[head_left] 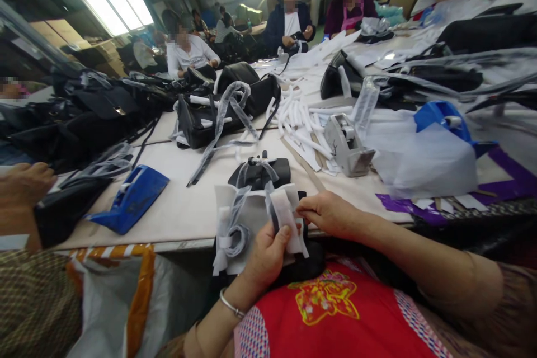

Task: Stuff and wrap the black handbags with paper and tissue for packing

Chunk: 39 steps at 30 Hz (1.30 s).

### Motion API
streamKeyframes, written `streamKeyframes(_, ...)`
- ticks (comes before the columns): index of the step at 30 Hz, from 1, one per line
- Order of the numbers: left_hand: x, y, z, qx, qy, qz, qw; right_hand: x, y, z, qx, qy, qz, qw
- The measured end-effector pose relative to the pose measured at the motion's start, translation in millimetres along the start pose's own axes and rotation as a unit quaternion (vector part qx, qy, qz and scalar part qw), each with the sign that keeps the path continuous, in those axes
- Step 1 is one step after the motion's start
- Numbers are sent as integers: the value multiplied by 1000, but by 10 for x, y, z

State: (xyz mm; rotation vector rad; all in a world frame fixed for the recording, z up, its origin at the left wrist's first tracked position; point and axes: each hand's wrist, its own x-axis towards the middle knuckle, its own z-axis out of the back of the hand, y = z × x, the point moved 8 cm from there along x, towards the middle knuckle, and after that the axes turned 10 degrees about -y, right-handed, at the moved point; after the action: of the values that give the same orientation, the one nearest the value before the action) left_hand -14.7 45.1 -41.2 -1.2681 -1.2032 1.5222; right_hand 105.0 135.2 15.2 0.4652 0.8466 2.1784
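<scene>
In front of me a black handbag (268, 169) rests at the table's front edge, with a white foam sheet (255, 207) over its near side. Clear plastic film wraps its straps, and a coil of wrapped strap (235, 240) lies on the left of the sheet. My left hand (268, 249) is closed on a white foam strip (285, 215), thumb on top, at the right part of the bag. Beside the strip's right edge, my right hand (331, 213) has its fingertips pinched together; what they hold, if anything, is too small to make out.
A blue tape dispenser (136, 198) stands left, a grey tape dispenser (348, 145) and another blue dispenser (444, 120) right. Black bags (226, 103) and white foam tubes (293, 114) cover the table behind. A neighbour's hand (27, 182) is at far left; several people sit opposite.
</scene>
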Motion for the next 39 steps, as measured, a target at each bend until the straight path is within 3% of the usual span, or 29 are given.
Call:
streamKeyframes(4, -12, -195, 0, 78, -24, -59, 995, 100, 16, -138, 26, -12, 16, 999)
streamKeyframes(8, -31, -368, 31, 126, -57, -136, 981, 148, -22, -266, 160, 6, -26, 987)
streamKeyframes(10, -40, -399, 54, 149, -72, -168, 972, 108, -39, -349, 262, 61, -73, 961)
streamKeyframes(13, -42, -379, 66, 170, -86, -191, 963, -4, 7, -450, 406, 146, -132, 892)
streamKeyframes(15, -38, -358, 47, 175, -83, -200, 960, -52, -8, -497, 458, 142, -179, 859)
streamKeyframes(17, -33, -348, 38, 181, -83, -207, 958, -79, -86, -557, 469, 93, -239, 845)
streamKeyframes(21, -30, -347, 72, 181, -68, -205, 959, -127, -200, -662, 451, -1, -313, 836)
streamKeyframes(26, -40, -332, 86, 136, 12, -186, 973, -160, -234, -660, 442, -25, -327, 835)
streamKeyframes(32, 6, -309, 111, 183, -60, -191, 962, -156, -234, -568, 414, -71, -269, 867)
streamKeyframes(36, 9, -293, 58, 262, -72, -205, 940, -172, -231, -486, 408, -126, -260, 866)
streamKeyframes(39, 2, -302, 43, 259, -75, -219, 938, -170, -200, -492, 422, -113, -258, 862)
